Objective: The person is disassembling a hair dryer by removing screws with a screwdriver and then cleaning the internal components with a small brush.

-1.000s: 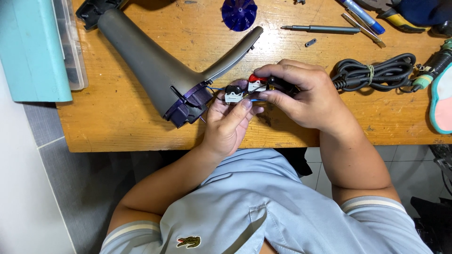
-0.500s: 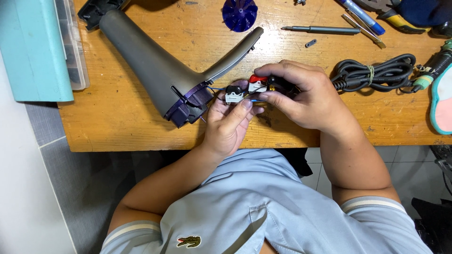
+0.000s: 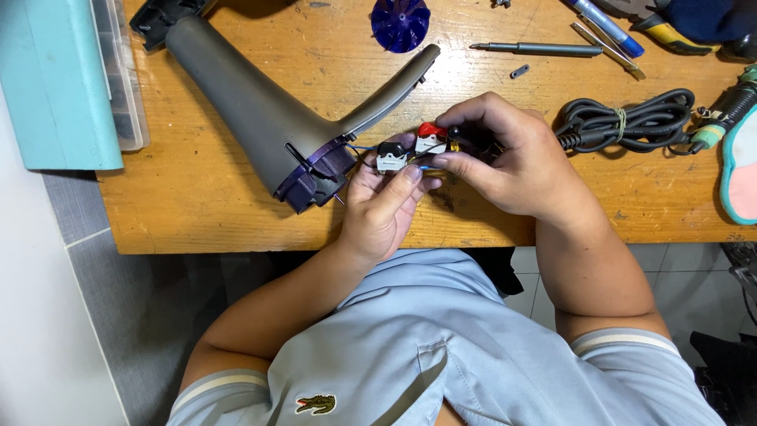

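While the person sits close to the wooden worktop (image 3: 236, 221), both hands meet just past its near edge. The left hand (image 3: 386, 209) is curled, with its thumb and fingers closed on a small white and black switch (image 3: 391, 156). The right hand (image 3: 516, 162) is curled too, and its fingertips pinch a small red and white switch (image 3: 431, 140). The two switches sit side by side, almost touching, right between the hands. Thin wires (image 3: 359, 150) run from them to the open purple end of a grey hair dryer shell (image 3: 260, 110). The shell lies flat on the worktop, just left of the left hand. The short wires look like the reason the hands stay so close to it. Holding the little parts up off the wood likely lets the person see them from above.

Other things lie farther back, away from the hands. A purple fan wheel (image 3: 400, 22) sits at the far edge. A long screwdriver bit (image 3: 544, 49) lies well apart, to the right of it. A coiled black cord (image 3: 631, 122) rests just beside the right hand. A pale blue box (image 3: 55, 79) sits at the left end of the worktop.
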